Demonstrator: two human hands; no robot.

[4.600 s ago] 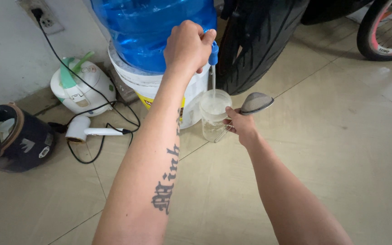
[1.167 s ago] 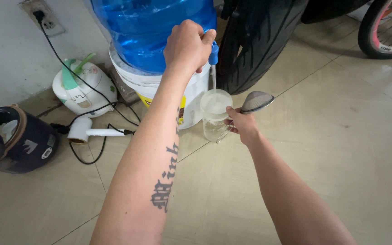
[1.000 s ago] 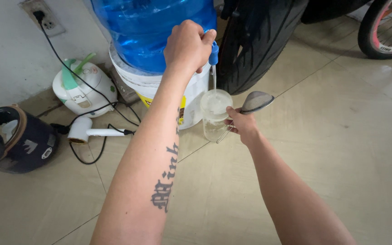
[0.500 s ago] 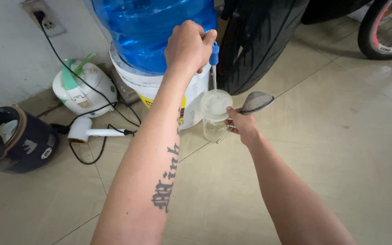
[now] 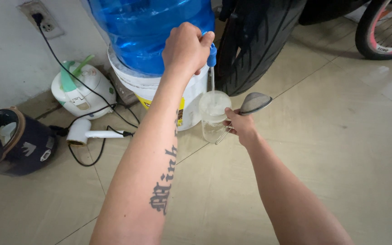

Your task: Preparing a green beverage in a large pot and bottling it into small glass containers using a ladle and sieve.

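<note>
Left grip [image 5: 188, 47] closed on blue tap [image 5: 211, 54]; right grip [image 5: 240, 127] clasps clear jar [image 5: 213, 115] and strainer [image 5: 254, 103] beneath it

Clear glass [image 5: 213, 115] upright under blue tap [image 5: 212, 55]

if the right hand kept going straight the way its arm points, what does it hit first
Probably the white base under the blue water jug. The right hand already holds the clear cup and small strainer just before it; depth is uncertain.
</note>
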